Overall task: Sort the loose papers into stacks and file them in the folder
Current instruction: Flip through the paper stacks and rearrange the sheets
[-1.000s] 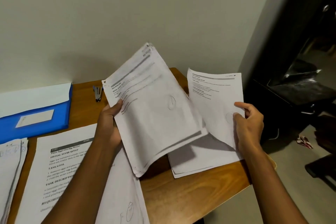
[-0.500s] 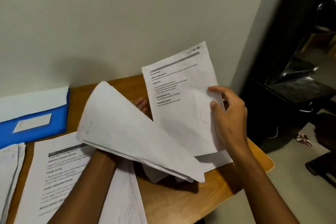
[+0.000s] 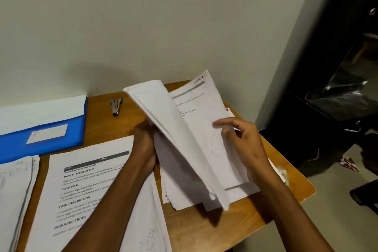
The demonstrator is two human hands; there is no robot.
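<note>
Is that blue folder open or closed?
Closed: the blue folder lies flat on the table, its white flap folded over.

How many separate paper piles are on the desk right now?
3: one at the far left edge, one printed pile under the left forearm, one on the right being leafed through. More may lie out of view.

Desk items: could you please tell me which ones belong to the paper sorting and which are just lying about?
Part of the job:
- bundle of sheets held up by the left hand
- single sheet pinched by the right hand
- printed stack
- handwritten stack
- blue folder

Lying about:
- stapler
</note>
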